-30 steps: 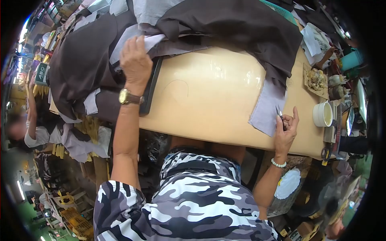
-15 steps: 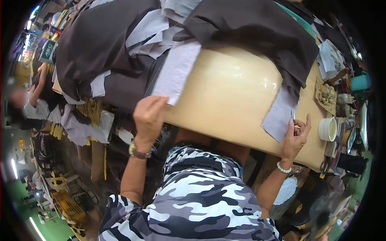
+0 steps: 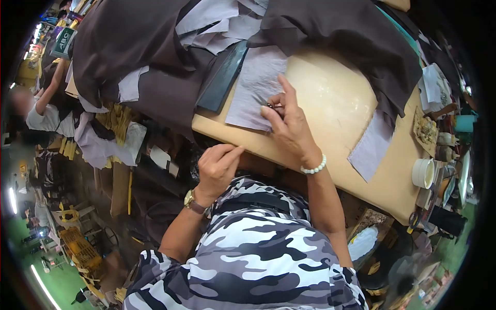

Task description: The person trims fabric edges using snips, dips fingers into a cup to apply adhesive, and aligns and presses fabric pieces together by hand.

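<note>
My right hand (image 3: 293,126) is over the left grey cloth flap (image 3: 256,75), closed around small pointed snips (image 3: 262,100) with the index finger stretched out. The flap lies flat on the tan table (image 3: 330,103) and joins a large dark brown fabric (image 3: 341,31). My left hand (image 3: 219,168) is just off the table's front edge, thumb and fingers pinched together. Whatever is in that pinch, if anything, is too small to make out. Beside the flap lies a long dark flat bar (image 3: 223,77). A second grey flap (image 3: 373,147) rests farther right.
Grey cloth pieces (image 3: 217,26) are heaped at the back. A white cup (image 3: 423,173), a blue-green container (image 3: 463,123) and yellow-and-black scissors (image 3: 414,221) stand or lie along the right side. Another person (image 3: 44,106) is at the far left, arm raised.
My right hand has moved left with the snips, from the right flap to the left one. My left hand has let go of the left flap and dropped slightly toward me. The dark bar shows more.
</note>
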### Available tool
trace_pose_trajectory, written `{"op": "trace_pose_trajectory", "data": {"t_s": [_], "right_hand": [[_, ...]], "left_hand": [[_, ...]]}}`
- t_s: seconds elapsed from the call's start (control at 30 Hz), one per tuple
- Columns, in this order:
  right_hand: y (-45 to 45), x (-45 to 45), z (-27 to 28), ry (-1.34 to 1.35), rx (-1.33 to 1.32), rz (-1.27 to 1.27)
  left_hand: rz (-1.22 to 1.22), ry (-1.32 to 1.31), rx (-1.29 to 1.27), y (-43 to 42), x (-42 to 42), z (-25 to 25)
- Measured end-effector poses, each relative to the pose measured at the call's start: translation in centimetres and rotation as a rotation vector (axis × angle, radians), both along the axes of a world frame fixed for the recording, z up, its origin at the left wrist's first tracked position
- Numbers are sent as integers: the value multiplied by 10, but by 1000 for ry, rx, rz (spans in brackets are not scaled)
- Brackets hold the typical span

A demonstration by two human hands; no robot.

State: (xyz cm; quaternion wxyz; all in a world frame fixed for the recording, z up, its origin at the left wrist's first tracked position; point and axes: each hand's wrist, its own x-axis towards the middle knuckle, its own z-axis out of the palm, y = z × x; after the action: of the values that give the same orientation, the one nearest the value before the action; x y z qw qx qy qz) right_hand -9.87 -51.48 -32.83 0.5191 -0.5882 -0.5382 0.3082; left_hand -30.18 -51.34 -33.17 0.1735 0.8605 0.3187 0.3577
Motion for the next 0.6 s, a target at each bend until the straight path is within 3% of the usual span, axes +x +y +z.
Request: {"op": "trace_pose_trajectory", "data": {"t_s": [0.13,0.33,0.53,0.6], "right_hand": [[-2,4,2,201,-40,47],[-2,5,2,281,-74,58],[-1,6,3,336,-88,55],[-3,6,-2,515,-46,34]], "left_hand": [[161,-17,-85,2,-16,1],[23,7,16,12,24,24],[-116,108,42,29,43,8],[-168,108,79,33,43,8]]}}
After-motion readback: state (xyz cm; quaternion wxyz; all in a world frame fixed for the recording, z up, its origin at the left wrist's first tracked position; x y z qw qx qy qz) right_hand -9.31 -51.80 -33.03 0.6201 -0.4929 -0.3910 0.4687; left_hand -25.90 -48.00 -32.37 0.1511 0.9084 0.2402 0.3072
